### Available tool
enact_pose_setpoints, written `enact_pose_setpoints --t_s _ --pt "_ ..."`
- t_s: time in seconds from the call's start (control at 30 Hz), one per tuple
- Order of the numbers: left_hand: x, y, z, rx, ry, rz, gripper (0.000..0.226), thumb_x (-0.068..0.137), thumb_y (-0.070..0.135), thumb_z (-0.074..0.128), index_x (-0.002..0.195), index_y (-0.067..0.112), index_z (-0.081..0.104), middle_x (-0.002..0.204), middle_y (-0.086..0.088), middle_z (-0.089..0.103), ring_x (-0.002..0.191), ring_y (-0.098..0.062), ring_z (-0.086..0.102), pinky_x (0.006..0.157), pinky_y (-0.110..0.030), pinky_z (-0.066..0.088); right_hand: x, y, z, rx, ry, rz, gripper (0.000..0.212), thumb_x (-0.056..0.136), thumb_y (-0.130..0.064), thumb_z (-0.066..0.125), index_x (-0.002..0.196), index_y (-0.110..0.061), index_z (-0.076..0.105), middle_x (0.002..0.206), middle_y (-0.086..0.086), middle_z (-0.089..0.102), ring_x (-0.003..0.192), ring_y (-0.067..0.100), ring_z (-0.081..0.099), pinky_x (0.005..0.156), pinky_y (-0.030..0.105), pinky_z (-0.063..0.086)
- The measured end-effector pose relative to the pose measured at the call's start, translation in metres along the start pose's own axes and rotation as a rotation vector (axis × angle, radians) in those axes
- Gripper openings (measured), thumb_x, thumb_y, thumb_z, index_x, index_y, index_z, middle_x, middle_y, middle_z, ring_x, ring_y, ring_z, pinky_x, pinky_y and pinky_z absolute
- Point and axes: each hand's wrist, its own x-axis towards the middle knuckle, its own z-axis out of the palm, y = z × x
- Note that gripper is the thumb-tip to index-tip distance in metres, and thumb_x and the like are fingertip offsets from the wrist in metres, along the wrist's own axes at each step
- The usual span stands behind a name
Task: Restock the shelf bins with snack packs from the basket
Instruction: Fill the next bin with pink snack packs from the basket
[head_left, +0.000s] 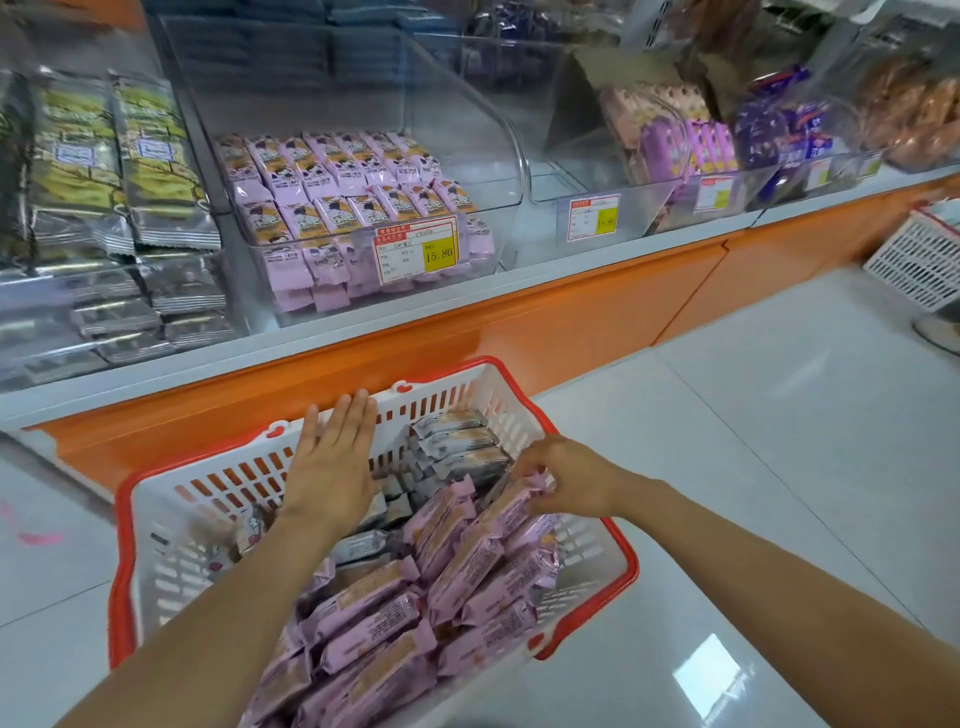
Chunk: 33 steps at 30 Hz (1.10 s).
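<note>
Pink snack packs (395, 618) lie heaped at the near end of the white, red-rimmed basket (171, 540), with grey packs (460, 441) at its far end. The right hand (569, 475) reaches in from the right, its fingers (530, 460) curled and pinching the end of one pink pack (511, 501) atop the heap. The left hand (332, 462) stretches forward palm down, fingers straight, together and holding nothing, over the basket's far wall, below a clear shelf bin (467, 156) of the same pink packs.

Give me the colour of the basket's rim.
Red, running around the white slatted basket; it shows best in the head view.
</note>
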Motion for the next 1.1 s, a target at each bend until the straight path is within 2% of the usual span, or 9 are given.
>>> enact_pose_setpoints --t_s 0.1,0.2,0.3,0.4,0.5,0.6,0.7,0.87,1.1 --pt "-0.001 0.000 -0.005 -0.013 -0.002 0.006 0.081 0.103 0.041 0.033 0.145 0.010 -0.029 0.160 -0.009 -0.026 0.149 -0.024 -0.021 0.115 -0.048 -0.020 0.000 -0.002 -0.010 0.258 0.040 0.030 0.032 0.078 -0.030 0.077 0.107 -0.019 0.068 0.096 -0.005 0.064 0.085 0.005 0.057 0.072 0.017 0.044" --pt "-0.002 0.001 -0.008 -0.123 0.041 0.033 0.074 0.104 0.037 0.035 0.155 0.010 -0.012 0.164 -0.010 -0.015 0.152 -0.025 -0.013 0.118 -0.047 -0.018 0.001 -0.010 -0.026 0.473 0.192 0.030 0.030 0.081 -0.020 0.078 0.108 -0.020 0.065 0.086 -0.005 0.062 0.070 -0.004 0.053 0.066 0.014 0.042" --pt "0.002 0.007 -0.021 -0.470 0.145 0.120 0.059 0.104 0.032 0.041 0.156 0.013 0.021 0.165 -0.006 0.007 0.153 -0.024 0.006 0.121 -0.039 -0.005 0.005 -0.020 -0.047 0.594 0.324 -0.001 0.035 0.081 -0.016 0.078 0.112 -0.018 0.061 0.085 0.003 0.062 0.067 0.001 0.053 0.064 0.020 0.046" --pt "0.000 0.024 -0.056 -0.915 0.130 0.204 0.046 0.104 0.036 0.043 0.148 0.027 0.038 0.155 0.011 0.033 0.144 -0.010 0.027 0.119 -0.026 0.019 0.007 -0.034 -0.069 0.651 0.408 -0.030 0.040 0.082 -0.018 0.078 0.116 -0.017 0.058 0.086 0.000 0.061 0.070 0.003 0.055 0.067 0.022 0.047" --pt "-0.008 0.045 -0.094 -1.289 0.081 0.226 0.034 0.102 0.036 0.048 0.136 0.034 0.044 0.131 0.026 0.049 0.114 0.009 0.048 0.088 0.001 0.035 0.009 -0.053 -0.090 0.743 0.478 -0.090 0.041 0.082 -0.018 0.077 0.118 -0.016 0.058 0.087 0.000 0.063 0.075 0.008 0.058 0.072 0.026 0.050" --pt "-0.007 0.052 -0.115 -1.480 0.190 0.158 0.030 0.102 0.027 0.052 0.131 0.020 0.053 0.112 0.007 0.067 0.094 -0.001 0.064 0.080 -0.019 0.053 0.009 -0.074 -0.106 0.866 0.560 -0.170 0.050 0.082 -0.010 0.077 0.125 -0.012 0.052 0.102 0.018 0.065 0.086 0.020 0.062 0.080 0.030 0.054" --pt "-0.005 0.045 -0.132 -1.656 0.250 0.110 0.023 0.103 0.018 0.049 0.125 0.015 0.053 0.110 0.003 0.066 0.095 0.004 0.063 0.084 -0.014 0.049 0.004 -0.086 -0.117 0.828 0.569 -0.222 0.061 0.080 -0.006 0.077 0.130 -0.014 0.044 0.111 0.015 0.061 0.088 0.011 0.062 0.077 0.024 0.052" --pt "-0.010 0.034 -0.158 -1.721 0.410 0.145 0.017 0.104 0.011 0.045 0.114 0.000 0.052 0.092 0.000 0.063 0.087 -0.001 0.061 0.083 -0.011 0.045 -0.007 -0.098 -0.123 0.699 0.541 -0.273 0.046 0.079 -0.006 0.079 0.113 -0.017 0.050 0.100 0.010 0.060 0.081 0.015 0.060 0.071 0.026 0.050" --pt "-0.002 0.014 -0.185 -1.532 0.582 0.075 0.019 0.101 0.035 0.051 0.112 0.021 0.057 0.097 0.012 0.065 0.092 -0.001 0.060 0.088 -0.027 0.047 -0.001 -0.119 -0.158 0.533 0.616 -0.341 0.035 0.081 -0.009 0.077 0.107 -0.023 0.058 0.088 0.001 0.063 0.076 0.017 0.060 0.074 0.033 0.052"
